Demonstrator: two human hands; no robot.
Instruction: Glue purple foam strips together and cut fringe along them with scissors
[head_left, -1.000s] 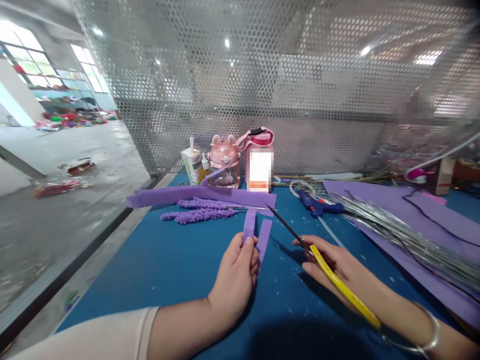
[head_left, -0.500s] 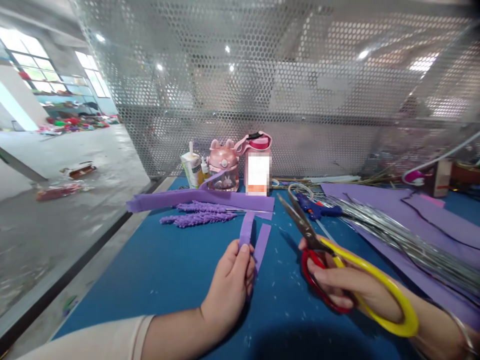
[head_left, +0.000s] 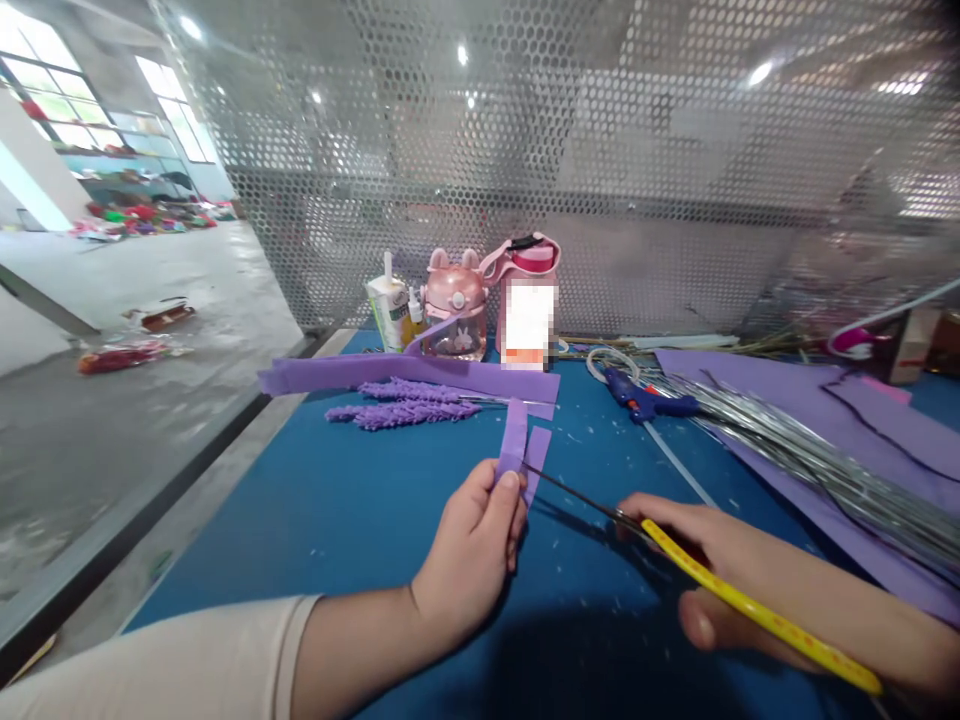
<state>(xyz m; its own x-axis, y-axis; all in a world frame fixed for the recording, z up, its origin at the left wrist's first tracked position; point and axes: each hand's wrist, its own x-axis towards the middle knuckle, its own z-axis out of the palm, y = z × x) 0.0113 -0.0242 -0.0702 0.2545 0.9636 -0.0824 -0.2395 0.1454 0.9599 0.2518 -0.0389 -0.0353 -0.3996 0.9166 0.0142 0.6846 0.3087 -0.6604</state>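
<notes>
My left hand [head_left: 471,548] pinches a folded purple foam strip [head_left: 515,448] and holds it upright above the blue table [head_left: 352,520]. My right hand [head_left: 757,590] grips scissors [head_left: 720,590] with a yellow handle. Their blades reach left and touch the strip just above my left thumb. A long purple foam band [head_left: 405,375] lies behind, with fringed purple flower spikes [head_left: 405,408] beside it.
Two pink bottles [head_left: 480,305] and a glue bottle [head_left: 388,310] stand at the mesh wall [head_left: 525,150]. A blue glue gun [head_left: 641,398], a bundle of silver wires [head_left: 795,450] and purple foam sheets [head_left: 862,420] lie at the right. The table's left edge [head_left: 202,470] drops to the floor.
The scissors were raised and turned with both loops showing; now they have swung down and left, blades edge-on against the strip. My left hand has stayed on the strip.
</notes>
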